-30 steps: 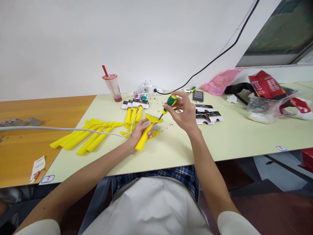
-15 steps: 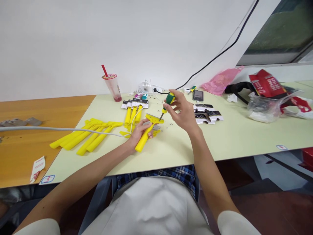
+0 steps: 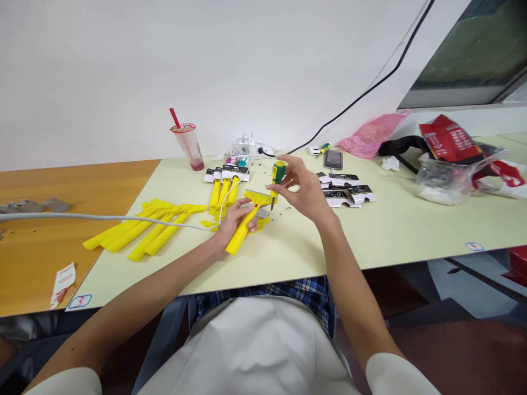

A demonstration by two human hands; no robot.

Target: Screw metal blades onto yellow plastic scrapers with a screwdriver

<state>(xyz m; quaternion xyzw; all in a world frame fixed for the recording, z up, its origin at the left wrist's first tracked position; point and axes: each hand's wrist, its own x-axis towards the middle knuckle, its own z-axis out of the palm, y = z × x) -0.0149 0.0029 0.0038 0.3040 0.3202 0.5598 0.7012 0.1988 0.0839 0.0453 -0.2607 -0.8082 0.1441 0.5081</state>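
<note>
The left hand [image 3: 233, 221] grips the scraper [image 3: 242, 231] above the table [image 3: 304, 247]; the right hand [image 3: 305, 191] pinches a screwdriver [image 3: 279, 173] by the scraper's right end. It stands straighter than a moment ago, so I guess it's being lined up

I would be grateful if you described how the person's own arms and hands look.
The left hand and the right hand are ungloved, with nothing visibly worn on either wrist. Both forearms are bare up to short, plain, whitish sleeves.

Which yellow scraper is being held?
The scraper in the left hand, its head by the screwdriver in the right hand; the others lie on the table.
</note>
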